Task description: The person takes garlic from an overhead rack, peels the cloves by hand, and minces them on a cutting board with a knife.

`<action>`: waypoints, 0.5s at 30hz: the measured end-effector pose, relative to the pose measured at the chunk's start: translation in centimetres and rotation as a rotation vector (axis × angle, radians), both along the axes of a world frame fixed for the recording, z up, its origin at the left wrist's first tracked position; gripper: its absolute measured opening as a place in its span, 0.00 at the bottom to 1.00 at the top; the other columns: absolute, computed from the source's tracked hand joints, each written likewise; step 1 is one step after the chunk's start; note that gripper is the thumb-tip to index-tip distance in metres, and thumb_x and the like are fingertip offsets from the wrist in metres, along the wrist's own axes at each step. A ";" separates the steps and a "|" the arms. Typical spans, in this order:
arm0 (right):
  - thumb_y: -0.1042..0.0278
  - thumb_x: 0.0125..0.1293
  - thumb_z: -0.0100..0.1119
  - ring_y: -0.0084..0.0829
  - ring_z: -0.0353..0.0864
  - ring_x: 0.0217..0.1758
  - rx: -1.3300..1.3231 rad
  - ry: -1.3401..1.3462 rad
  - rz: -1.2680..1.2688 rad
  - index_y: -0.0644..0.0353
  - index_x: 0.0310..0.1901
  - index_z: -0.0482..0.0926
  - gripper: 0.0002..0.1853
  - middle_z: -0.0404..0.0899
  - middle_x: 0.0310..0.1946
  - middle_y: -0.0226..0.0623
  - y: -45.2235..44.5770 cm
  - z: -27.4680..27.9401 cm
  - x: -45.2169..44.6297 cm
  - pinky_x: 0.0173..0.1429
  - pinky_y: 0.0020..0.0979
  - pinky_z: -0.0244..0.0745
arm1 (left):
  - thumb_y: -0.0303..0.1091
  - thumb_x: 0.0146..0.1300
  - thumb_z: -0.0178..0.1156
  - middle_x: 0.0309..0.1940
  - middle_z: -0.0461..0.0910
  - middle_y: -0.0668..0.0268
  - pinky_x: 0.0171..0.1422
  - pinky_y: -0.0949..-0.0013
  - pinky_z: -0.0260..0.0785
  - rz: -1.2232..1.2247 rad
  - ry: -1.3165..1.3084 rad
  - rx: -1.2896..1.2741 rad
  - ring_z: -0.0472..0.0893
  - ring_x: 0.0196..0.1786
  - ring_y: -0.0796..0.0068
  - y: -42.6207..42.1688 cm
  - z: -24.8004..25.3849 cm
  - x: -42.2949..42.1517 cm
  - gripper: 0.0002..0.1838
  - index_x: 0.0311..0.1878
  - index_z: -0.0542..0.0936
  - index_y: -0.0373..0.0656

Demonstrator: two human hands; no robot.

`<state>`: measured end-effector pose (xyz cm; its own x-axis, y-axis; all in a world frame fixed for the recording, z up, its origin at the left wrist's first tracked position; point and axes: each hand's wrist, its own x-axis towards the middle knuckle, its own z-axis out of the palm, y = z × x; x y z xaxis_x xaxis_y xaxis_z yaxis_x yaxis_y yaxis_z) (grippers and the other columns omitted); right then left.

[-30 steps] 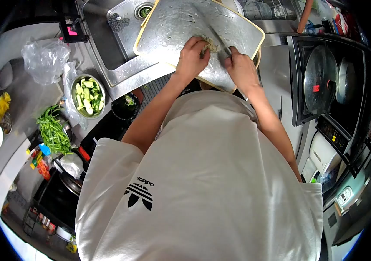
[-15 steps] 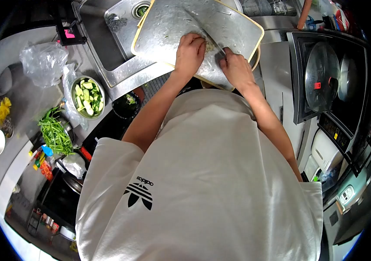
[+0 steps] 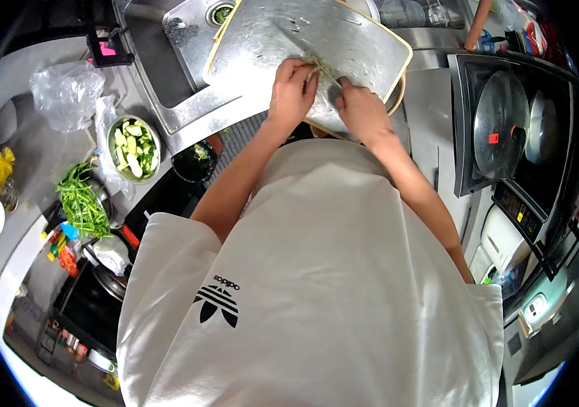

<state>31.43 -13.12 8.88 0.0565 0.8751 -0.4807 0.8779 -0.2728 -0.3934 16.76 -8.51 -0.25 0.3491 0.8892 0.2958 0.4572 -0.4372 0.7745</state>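
Note:
A metal cutting board (image 3: pixel 371 51) with a yellow rim lies beside the sink, partly over it. On it is a small pile of pale chopped bits (image 3: pixel 323 66). My left hand (image 3: pixel 292 93) has its fingers curled at the pile's left side; whether something is pinched under the fingertips is hidden. My right hand (image 3: pixel 363 110) is wrapped round the handle of a knife, whose blade (image 3: pixel 331 76) points up and left across the pile and is partly blurred.
The sink (image 3: pixel 161 61) is at the upper left. Left of my arms are a bowl (image 3: pixel 111 139) of cut green pieces, long green vegetables (image 3: pixel 83 203), a plastic bag (image 3: pixel 66 95) and a lidded pan (image 3: pixel 108 281). A dark-framed cabinet (image 3: pixel 462 122) holding a glass lid stands right.
My right hand has shifted left and slightly down with the knife, nearer my left hand. My left hand has moved a little left. The pale pile looks more spread.

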 end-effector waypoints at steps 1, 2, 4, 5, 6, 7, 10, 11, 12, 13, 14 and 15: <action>0.65 0.66 0.51 0.56 0.82 0.42 0.000 -0.026 0.034 0.64 0.50 0.76 0.15 0.82 0.34 0.58 -0.1 -0.3 0.1 0.49 0.51 0.76 | 0.23 0.50 0.68 0.42 0.77 0.53 0.52 0.60 0.73 0.034 0.011 -0.012 0.78 0.46 0.53 -0.4 0.6 -0.2 0.12 0.41 0.82 0.34; 0.65 0.66 0.51 0.56 0.82 0.42 0.000 -0.029 0.032 0.64 0.50 0.76 0.15 0.82 0.34 0.58 -0.2 -0.5 0.4 0.49 0.51 0.76 | 0.24 0.48 0.70 0.44 0.76 0.52 0.52 0.59 0.73 0.069 0.023 -0.022 0.78 0.47 0.52 -0.8 1.2 -0.4 0.17 0.44 0.81 0.33; 0.65 0.67 0.50 0.56 0.83 0.41 0.005 -0.006 0.006 0.64 0.50 0.76 0.15 0.82 0.34 0.58 0.1 -0.2 0.2 0.49 0.51 0.77 | 0.26 0.44 0.74 0.48 0.74 0.50 0.54 0.58 0.72 0.101 0.082 -0.015 0.76 0.50 0.50 -1.1 1.7 -0.5 0.27 0.50 0.77 0.32; 0.65 0.66 0.50 0.56 0.83 0.41 0.002 -0.002 0.006 0.64 0.50 0.76 0.15 0.82 0.33 0.57 0.1 -0.3 0.2 0.49 0.51 0.77 | 0.26 0.43 0.75 0.48 0.73 0.49 0.55 0.57 0.71 0.084 0.077 -0.033 0.75 0.52 0.49 -1.1 1.5 -0.3 0.29 0.51 0.76 0.31; 0.65 0.66 0.50 0.56 0.83 0.41 0.002 0.001 0.014 0.64 0.50 0.76 0.15 0.82 0.33 0.57 0.3 0.0 0.2 0.49 0.51 0.77 | 0.27 0.43 0.75 0.49 0.73 0.48 0.56 0.57 0.71 0.075 0.075 -0.052 0.74 0.53 0.48 -1.0 1.4 -0.3 0.31 0.52 0.75 0.31; 0.66 0.66 0.50 0.57 0.82 0.40 0.000 0.000 -0.002 0.65 0.50 0.75 0.15 0.82 0.33 0.57 0.4 0.8 0.4 0.49 0.51 0.77 | 0.27 0.45 0.75 0.48 0.74 0.49 0.54 0.57 0.72 0.090 0.072 -0.049 0.76 0.52 0.50 -0.8 1.3 -0.2 0.28 0.52 0.76 0.32; 0.67 0.66 0.51 0.57 0.82 0.40 0.023 0.000 -0.010 0.66 0.49 0.75 0.14 0.82 0.32 0.58 0.1 0.0 0.8 0.49 0.51 0.76 | 0.24 0.49 0.71 0.49 0.73 0.51 0.52 0.58 0.73 0.031 0.023 -0.160 0.78 0.47 0.50 -0.3 0.7 0.1 0.27 0.54 0.76 0.33; 0.68 0.66 0.51 0.57 0.82 0.40 0.044 0.003 0.003 0.66 0.49 0.75 0.14 0.82 0.32 0.58 0.1 -0.5 0.8 0.48 0.51 0.76 | 0.24 0.49 0.71 0.49 0.73 0.51 0.52 0.58 0.73 0.031 0.023 -0.161 0.78 0.47 0.50 0.0 0.5 0.2 0.27 0.54 0.76 0.33; 0.68 0.66 0.51 0.57 0.82 0.40 0.043 0.005 0.001 0.66 0.49 0.75 0.14 0.82 0.32 0.58 0.2 -0.6 0.8 0.48 0.51 0.76 | 0.23 0.50 0.70 0.47 0.74 0.52 0.49 0.59 0.74 0.030 0.009 -0.189 0.79 0.44 0.51 0.2 0.4 0.3 0.25 0.53 0.77 0.35; 0.68 0.66 0.51 0.57 0.82 0.40 0.040 -0.004 0.006 0.66 0.48 0.75 0.14 0.82 0.32 0.58 0.3 -0.5 1.0 0.48 0.51 0.76 | 0.22 0.51 0.69 0.45 0.76 0.53 0.46 0.60 0.75 0.030 -0.007 -0.217 0.81 0.40 0.53 0.2 0.4 0.4 0.22 0.52 0.78 0.36; 0.68 0.65 0.51 0.57 0.82 0.40 0.038 -0.012 0.011 0.66 0.48 0.75 0.13 0.82 0.33 0.58 0.5 -0.4 1.0 0.48 0.51 0.76 | 0.22 0.51 0.69 0.45 0.76 0.53 0.46 0.60 0.75 0.030 -0.007 -0.217 0.81 0.40 0.53 0.1 0.4 0.3 0.22 0.52 0.78 0.36; 0.68 0.65 0.51 0.57 0.82 0.40 0.040 -0.013 0.010 0.66 0.48 0.75 0.13 0.82 0.33 0.58 0.5 0.1 1.0 0.48 0.51 0.76 | 0.22 0.52 0.68 0.44 0.77 0.53 0.45 0.60 0.76 0.073 -0.053 -0.238 0.81 0.39 0.53 0.1 1.2 0.4 0.19 0.49 0.79 0.36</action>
<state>32.40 -12.58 9.01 0.0532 0.8942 -0.4445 0.8857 -0.2479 -0.3926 17.12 -8.44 0.92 0.2713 0.9582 0.0911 0.4364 -0.2068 0.8756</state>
